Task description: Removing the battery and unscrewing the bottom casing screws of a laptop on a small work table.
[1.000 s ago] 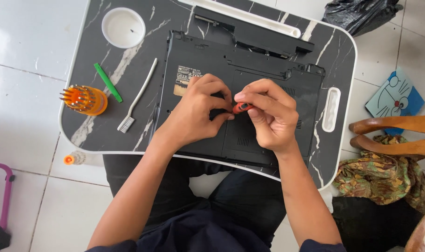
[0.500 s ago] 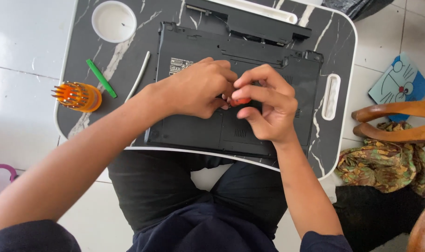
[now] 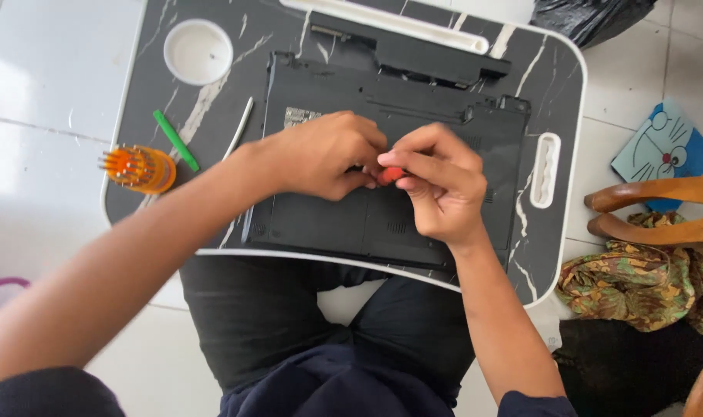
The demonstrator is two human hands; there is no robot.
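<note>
1. Centrally, both hands meet over the underside of a black laptop (image 3: pixel 413 224) that lies flat on a dark marble-patterned lap surface (image 3: pixel 147 85), closer to its near edge than its far one.
2. A small orange-handled screwdriver (image 3: pixel 391 174) sits between the two hands — only a short piece of the handle shows, and its tip is hidden, so its long axis cannot be told for sure.
3. The right hand (image 3: pixel 440 185) pinches the handle from the right side, thumb and forefinger pressed together on it, wrist angled in from the near right corner.
4. The left hand (image 3: pixel 324 154) reaches across from the left edge, fingers curled and closed down beside the tool's hidden tip, touching the laptop; whether it grips anything cannot be told.
5. Well apart, toward the left edge, lie an orange bit holder (image 3: pixel 140 169), a green stick (image 3: pixel 175 140) and a white round cup recess (image 3: pixel 198 52) — none touched.
</note>
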